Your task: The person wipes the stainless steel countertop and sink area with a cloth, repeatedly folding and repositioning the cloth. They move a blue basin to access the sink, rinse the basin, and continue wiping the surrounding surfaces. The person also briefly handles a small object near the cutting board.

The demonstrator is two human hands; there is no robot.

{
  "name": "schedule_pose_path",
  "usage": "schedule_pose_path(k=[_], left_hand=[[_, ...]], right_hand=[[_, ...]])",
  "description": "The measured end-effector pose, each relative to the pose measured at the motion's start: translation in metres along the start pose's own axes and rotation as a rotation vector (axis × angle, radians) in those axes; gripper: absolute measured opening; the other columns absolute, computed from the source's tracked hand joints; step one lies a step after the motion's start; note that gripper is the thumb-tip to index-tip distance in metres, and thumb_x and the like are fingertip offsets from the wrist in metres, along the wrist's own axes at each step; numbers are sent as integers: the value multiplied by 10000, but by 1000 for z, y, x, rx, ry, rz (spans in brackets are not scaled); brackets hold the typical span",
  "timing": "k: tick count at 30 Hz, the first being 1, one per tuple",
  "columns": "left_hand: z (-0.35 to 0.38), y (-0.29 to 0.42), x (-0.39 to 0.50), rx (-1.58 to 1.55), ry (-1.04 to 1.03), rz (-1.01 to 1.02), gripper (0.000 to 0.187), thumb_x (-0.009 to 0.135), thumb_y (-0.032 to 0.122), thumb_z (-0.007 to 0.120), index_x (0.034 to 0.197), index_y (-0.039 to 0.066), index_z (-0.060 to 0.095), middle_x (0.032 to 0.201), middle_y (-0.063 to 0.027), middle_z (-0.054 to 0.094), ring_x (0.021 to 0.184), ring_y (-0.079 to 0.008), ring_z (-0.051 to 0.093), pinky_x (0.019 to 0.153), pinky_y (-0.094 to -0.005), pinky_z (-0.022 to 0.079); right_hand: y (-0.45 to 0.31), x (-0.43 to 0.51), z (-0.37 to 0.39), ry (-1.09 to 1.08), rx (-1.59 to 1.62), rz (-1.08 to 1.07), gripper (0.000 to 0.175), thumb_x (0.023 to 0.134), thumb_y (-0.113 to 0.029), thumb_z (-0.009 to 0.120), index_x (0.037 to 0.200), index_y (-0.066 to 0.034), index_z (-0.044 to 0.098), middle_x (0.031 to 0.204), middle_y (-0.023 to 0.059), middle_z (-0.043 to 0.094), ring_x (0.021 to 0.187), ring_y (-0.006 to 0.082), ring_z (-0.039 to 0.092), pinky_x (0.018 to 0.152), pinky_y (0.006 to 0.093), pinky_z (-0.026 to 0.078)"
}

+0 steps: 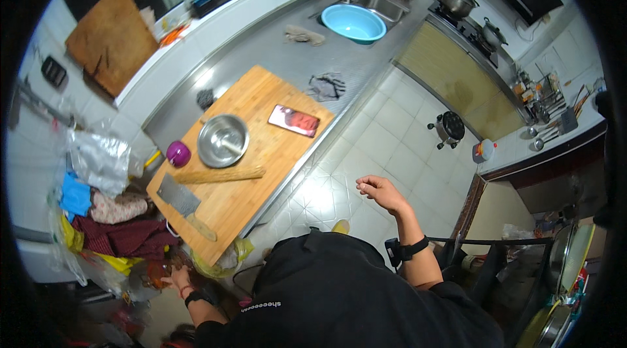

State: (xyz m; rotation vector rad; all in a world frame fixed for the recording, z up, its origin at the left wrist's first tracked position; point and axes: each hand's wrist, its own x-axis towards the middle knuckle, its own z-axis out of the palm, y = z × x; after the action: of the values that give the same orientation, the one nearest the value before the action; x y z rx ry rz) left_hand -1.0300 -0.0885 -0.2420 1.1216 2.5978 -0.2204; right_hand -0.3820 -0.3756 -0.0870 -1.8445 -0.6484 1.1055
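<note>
My left hand (179, 279) reaches down at the lower left, with its fingers at a reddish-orange item (157, 273) among plastic bags. Whether it grips that item is too unclear to see. My right hand (379, 192) hangs over the tiled floor, empty, its fingers loosely bent. Before me a wooden cutting board (274, 86) lies on the steel counter. On it are a steel bowl (215, 135) with a pale stick-like thing inside, a wooden rolling pin (220, 175), a cleaver (179, 195) with a wooden handle, and a phone (294, 121) with its screen lit.
A purple round object (178, 154) sits by the board's left edge. Beyond are a grey cloth (304, 35), a blue basin (353, 22) at the sink and pots on the stove (465, 29). A small black-lidded pot (449, 126) stands on the floor. Bags and cloths crowd the left.
</note>
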Motion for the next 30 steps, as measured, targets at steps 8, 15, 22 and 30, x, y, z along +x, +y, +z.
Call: schedule_pose_path(k=[8, 15, 22, 30], left_hand=[[-74, 151, -216, -700, 578, 743, 198, 884, 108, 688, 748, -11, 607, 994, -138, 693, 970, -268, 628, 849, -389, 491], [-33, 386, -438, -939, -24, 1302, 143, 878, 106, 737, 881, -37, 737, 937, -110, 727, 886, -186, 661, 838, -294, 506], [18, 581, -583, -1071, -981, 1030, 389, 1012, 352, 609, 1223, 29, 657, 1115, -46, 665, 897, -81, 593, 712, -237, 473], [75, 879, -517, -983, -454, 1075, 596, 879, 248, 725, 1348, -70, 540, 1383, -247, 557, 1289, -358, 521, 1084, -424, 406]], right_hand=[[75, -2, -165, 211, -71, 1, 303, 961, -206, 647, 1154, 26, 679, 1060, 103, 723, 983, 179, 643, 877, 320, 510], [101, 23, -235, 261, 94, 68, 280, 975, -189, 634, 1184, -7, 674, 1021, 38, 701, 912, 115, 615, 773, 264, 482], [118, 42, -308, 262, -61, 37, 337, 961, -243, 669, 1193, 2, 669, 1046, 123, 730, 988, 190, 661, 879, 324, 515], [135, 55, -433, 572, -228, 302, 363, 938, -233, 691, 1206, 10, 667, 1078, 183, 727, 980, 240, 698, 866, 348, 534]])
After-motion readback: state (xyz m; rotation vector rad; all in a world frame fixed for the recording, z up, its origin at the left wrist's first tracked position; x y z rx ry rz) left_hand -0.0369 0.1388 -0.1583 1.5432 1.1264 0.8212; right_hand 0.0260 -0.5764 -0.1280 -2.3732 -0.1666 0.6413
